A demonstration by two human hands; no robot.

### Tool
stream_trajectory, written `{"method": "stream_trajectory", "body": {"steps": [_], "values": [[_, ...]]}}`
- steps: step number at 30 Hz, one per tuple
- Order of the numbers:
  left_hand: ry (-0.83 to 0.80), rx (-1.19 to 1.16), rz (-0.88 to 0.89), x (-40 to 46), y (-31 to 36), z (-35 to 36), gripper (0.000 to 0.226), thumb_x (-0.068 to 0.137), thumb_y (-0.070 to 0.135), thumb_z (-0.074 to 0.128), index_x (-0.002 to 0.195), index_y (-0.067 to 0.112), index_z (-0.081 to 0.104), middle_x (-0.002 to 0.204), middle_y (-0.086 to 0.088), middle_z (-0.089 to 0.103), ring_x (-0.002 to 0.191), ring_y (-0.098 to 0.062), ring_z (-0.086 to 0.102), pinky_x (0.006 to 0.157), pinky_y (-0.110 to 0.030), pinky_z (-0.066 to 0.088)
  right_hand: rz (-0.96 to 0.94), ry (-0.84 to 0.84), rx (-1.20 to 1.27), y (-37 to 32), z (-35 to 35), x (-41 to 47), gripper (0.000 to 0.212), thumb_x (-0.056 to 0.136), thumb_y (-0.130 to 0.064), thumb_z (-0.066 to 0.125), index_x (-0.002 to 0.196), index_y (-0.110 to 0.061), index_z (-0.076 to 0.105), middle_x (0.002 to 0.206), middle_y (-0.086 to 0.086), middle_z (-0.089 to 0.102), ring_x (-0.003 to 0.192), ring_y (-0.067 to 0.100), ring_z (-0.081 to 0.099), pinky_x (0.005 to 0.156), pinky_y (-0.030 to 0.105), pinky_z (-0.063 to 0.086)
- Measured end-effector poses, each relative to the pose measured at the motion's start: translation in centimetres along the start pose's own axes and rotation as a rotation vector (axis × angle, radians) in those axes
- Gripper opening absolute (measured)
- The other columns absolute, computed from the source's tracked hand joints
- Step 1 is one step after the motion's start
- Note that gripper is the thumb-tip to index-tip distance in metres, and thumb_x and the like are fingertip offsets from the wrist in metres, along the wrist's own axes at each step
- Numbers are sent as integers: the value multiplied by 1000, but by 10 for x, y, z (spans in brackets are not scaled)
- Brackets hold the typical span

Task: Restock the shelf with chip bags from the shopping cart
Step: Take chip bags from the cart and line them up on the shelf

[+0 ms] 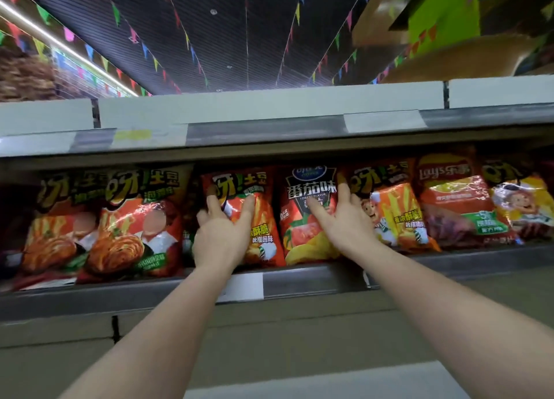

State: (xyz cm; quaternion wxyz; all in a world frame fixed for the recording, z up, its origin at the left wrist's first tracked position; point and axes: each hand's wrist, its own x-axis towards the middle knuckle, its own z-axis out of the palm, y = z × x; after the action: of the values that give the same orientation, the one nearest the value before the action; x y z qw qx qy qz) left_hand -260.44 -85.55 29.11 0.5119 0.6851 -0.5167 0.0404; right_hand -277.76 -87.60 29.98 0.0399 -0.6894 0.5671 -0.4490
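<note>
Fingers [248,203] of the left hand [220,236] are spread and laid flat against a red chip bag [257,218] at the middle of the frame, its left side being hidden behind that hand; the right hand [344,221] is likewise splayed, its thumb pressed on the tomato-flavour bag [302,212] and its other fingers on the orange bag [392,209] just to the right; nothing is seen to be pinched. Both forearms are cut off by the lower edge. All bags are stood upright in a row on the shelf [299,281], whose price-strip labels are too blurred to be read; a Lay's bag [449,194] is seen further right, and two pancake-pictured bags [114,224] at left; the bag tops are shadowed under the upper shelf board [269,111]. Beyond, coloured bunting [192,51] is strung across a dark ceiling.
</note>
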Motion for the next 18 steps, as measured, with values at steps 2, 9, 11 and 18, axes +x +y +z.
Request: {"method": "stream_trajectory", "body": {"steps": [2, 9, 11, 18], "values": [[4, 1, 15, -2, 3, 4, 80, 90, 66, 30, 149, 15, 12, 146, -19, 30, 124, -42, 43, 95, -44, 38, -2, 7, -12, 1, 3, 1, 75, 93, -56, 37, 148, -12, 11, 150, 17, 24, 129, 37, 39, 98, 41, 36], [-32, 24, 35, -3, 2, 2, 81, 91, 63, 31, 149, 11, 12, 152, -20, 18, 138, -39, 23, 107, -48, 28, -3, -10, -46, 3, 1, -2, 77, 91, -59, 37, 148, -13, 11, 150, 15, 24, 131, 35, 36, 98, 43, 37], [40, 150, 103, -2, 2, -2, 77, 93, 60, 31, 148, 8, 16, 155, -20, 13, 144, -34, 10, 114, -47, 14, -38, 57, -189, -1, -5, -5, 75, 91, -58, 38, 147, -12, 16, 148, 15, 27, 132, 34, 32, 100, 43, 36], [106, 347, 458, -2, 19, 2, 72, 89, 56, 7, 148, 20, 27, 153, -11, 28, 142, -28, 18, 115, -45, 4, -450, 184, -463, -19, 2, -6, 71, 86, -55, 17, 148, -20, 26, 154, 9, 23, 144, 28, 11, 114, 49, 2]]}}
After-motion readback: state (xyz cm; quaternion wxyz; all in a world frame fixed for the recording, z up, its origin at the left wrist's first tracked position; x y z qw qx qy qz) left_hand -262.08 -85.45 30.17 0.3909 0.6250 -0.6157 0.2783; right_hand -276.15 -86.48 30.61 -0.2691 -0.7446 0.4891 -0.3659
